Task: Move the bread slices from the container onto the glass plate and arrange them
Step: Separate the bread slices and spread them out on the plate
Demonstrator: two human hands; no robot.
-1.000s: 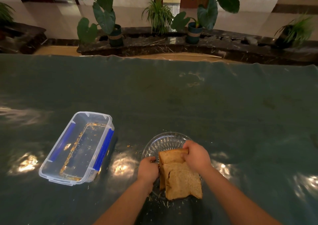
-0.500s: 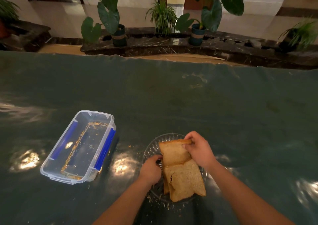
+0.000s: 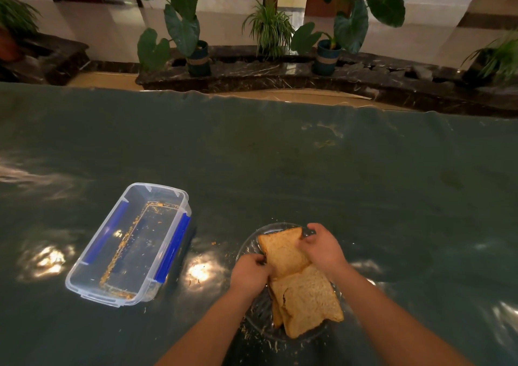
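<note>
Top slice (image 3: pixel 283 252) lowered flatter onto glass plate (image 3: pixel 249 243), both hands' grip apparently holding it

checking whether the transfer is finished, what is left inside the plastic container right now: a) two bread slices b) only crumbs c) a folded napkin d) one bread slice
b: the clear container holds only crumbs scattered along its bottom, while the bread slices all lie on the glass plate, where the left hand and the right hand are on the top slice.
</note>
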